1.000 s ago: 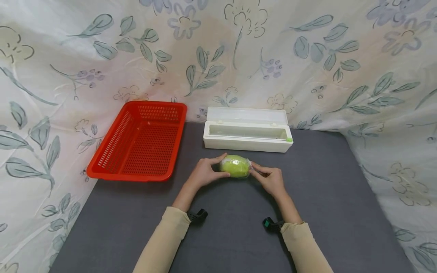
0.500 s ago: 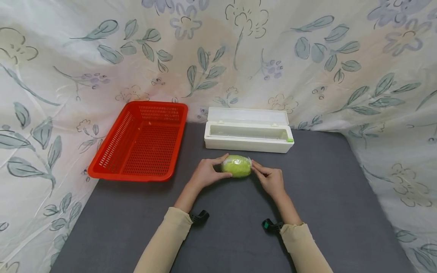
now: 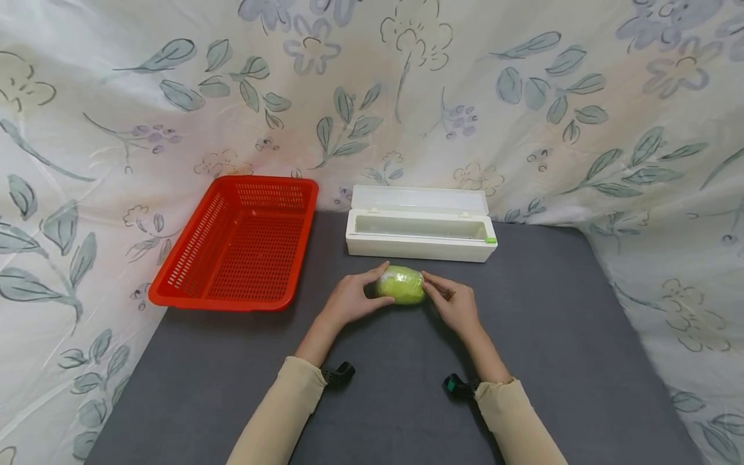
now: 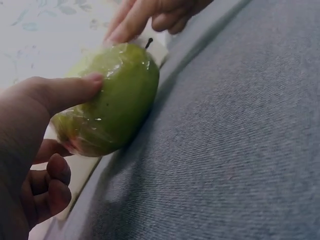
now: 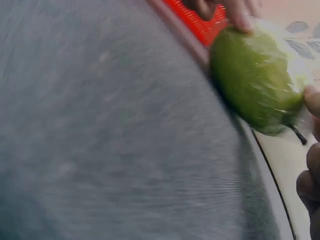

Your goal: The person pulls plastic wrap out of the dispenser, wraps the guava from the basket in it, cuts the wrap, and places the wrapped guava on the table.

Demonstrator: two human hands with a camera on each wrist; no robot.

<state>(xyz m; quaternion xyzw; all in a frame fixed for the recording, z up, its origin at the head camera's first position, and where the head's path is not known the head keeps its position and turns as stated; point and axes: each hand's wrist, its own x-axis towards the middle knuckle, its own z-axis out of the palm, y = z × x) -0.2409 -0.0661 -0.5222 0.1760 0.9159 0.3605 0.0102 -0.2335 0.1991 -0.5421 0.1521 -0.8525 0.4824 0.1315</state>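
Observation:
A green pear (image 3: 401, 285) with a dark stem, wrapped in clear cling film (image 4: 107, 67), lies on its side close over the grey cloth. My left hand (image 3: 353, 297) holds its left end, thumb on the near side and fingers at the far side. At the stem end, my right hand (image 3: 456, 303) pinches the film with thumb and fingertips, right against the fruit. Shiny creases run across the wrapped skin in both wrist views. In the left wrist view a reddish patch shows at the end nearest the left hand.
Behind the hands stands a long white box (image 3: 415, 248) with its lid raised and a small green piece at its right end. To the left is a red perforated basket (image 3: 232, 301). A floral curtain (image 3: 523, 161) hangs behind the grey-covered table (image 3: 552, 336).
My right hand has shifted slightly left, its fingertips closer against the stem end. The left hand keeps its hold on the pear with almost no movement.

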